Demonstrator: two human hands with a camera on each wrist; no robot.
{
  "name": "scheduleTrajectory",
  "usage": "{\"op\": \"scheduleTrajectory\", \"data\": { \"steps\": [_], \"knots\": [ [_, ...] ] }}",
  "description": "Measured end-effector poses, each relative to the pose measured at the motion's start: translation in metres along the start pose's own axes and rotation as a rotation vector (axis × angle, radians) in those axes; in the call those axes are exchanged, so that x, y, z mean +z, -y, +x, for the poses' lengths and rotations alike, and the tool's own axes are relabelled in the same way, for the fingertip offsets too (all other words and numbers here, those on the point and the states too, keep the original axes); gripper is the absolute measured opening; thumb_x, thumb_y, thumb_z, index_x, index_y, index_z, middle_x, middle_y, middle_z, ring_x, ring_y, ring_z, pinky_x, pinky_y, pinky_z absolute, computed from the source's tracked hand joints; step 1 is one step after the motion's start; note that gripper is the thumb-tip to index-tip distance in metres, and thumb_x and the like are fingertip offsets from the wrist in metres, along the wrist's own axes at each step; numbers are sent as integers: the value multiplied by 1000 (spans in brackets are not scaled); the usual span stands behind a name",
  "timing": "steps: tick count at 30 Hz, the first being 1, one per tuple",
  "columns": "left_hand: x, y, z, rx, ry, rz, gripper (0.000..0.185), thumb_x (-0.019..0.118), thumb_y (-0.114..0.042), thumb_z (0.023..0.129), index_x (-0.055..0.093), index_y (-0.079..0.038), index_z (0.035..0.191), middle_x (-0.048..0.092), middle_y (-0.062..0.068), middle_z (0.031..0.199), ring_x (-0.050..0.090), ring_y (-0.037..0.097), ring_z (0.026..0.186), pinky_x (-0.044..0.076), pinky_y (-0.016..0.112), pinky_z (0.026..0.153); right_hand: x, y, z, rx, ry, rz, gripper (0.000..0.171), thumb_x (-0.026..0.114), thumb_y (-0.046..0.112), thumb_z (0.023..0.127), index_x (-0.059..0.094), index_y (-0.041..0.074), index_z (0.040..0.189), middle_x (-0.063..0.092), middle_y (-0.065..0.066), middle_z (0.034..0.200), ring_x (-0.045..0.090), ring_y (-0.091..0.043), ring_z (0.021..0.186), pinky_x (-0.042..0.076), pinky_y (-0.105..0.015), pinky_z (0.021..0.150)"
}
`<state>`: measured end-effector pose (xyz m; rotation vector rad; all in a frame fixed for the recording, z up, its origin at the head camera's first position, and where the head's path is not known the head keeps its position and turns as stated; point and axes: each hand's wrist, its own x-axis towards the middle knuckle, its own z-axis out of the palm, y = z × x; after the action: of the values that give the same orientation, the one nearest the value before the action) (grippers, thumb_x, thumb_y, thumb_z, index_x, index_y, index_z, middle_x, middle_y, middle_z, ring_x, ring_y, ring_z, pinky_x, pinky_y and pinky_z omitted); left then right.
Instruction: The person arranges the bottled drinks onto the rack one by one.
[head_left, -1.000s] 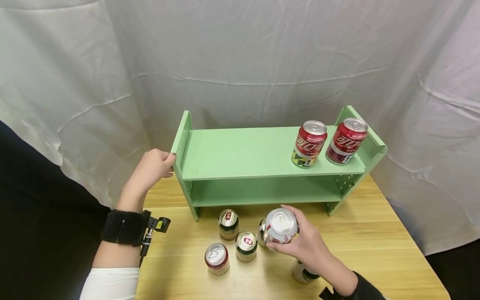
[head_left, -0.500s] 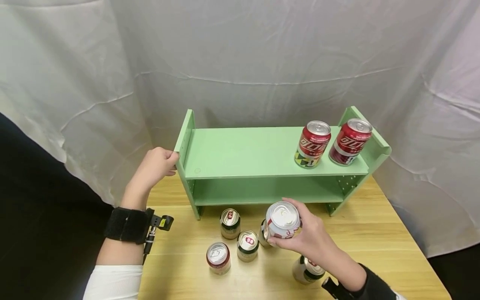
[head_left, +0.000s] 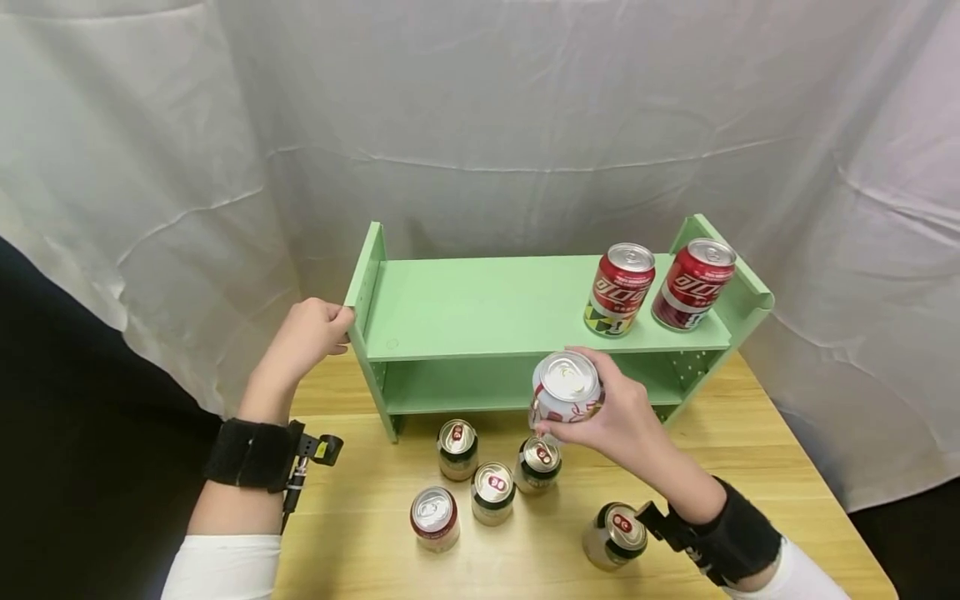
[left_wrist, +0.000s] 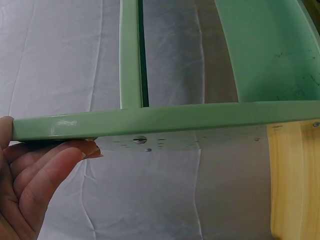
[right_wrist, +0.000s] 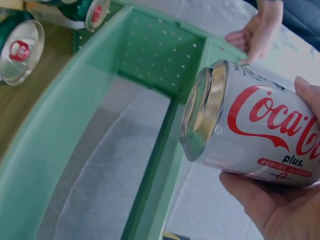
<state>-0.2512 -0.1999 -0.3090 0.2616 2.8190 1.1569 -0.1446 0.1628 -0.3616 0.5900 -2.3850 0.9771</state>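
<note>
Two hands are at work around a green shelf (head_left: 487,308) on a wooden table (head_left: 750,483). The right hand (head_left: 622,417) wraps its fingers around a white soda can (head_left: 564,392), holding it in the air in front of the shelf's lower level, above five cans (head_left: 491,492) standing on the table. The left hand (head_left: 303,337) grips the shelf's left end panel. Two red cans (head_left: 656,283) stand at the right end of the top board.
</note>
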Motion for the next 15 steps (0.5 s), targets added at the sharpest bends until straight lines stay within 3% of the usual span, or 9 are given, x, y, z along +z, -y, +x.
{"op": "scheduleTrajectory", "data": {
  "steps": [5, 15],
  "knots": [
    [2, 0, 2, 5, -11, 5, 36, 35, -16, 91, 33, -11, 55, 53, 15, 66, 69, 35, 89, 60, 40, 77, -1, 0, 10, 53, -10, 7, 92, 94, 23, 47, 49, 1, 125, 67, -15, 104, 67, -26, 88, 60, -38, 69],
    [0, 2, 0, -7, -14, 0, 36, 36, -16, 91, 34, -10, 55, 63, 17, 77, 69, 36, 90, 59, 39, 77, 0, 0, 25, 107, 0, 45, 88, 93, 23, 52, 49, 1, 125, 66, -17, 104, 66, -28, 89, 59, -39, 71]
  ]
}}
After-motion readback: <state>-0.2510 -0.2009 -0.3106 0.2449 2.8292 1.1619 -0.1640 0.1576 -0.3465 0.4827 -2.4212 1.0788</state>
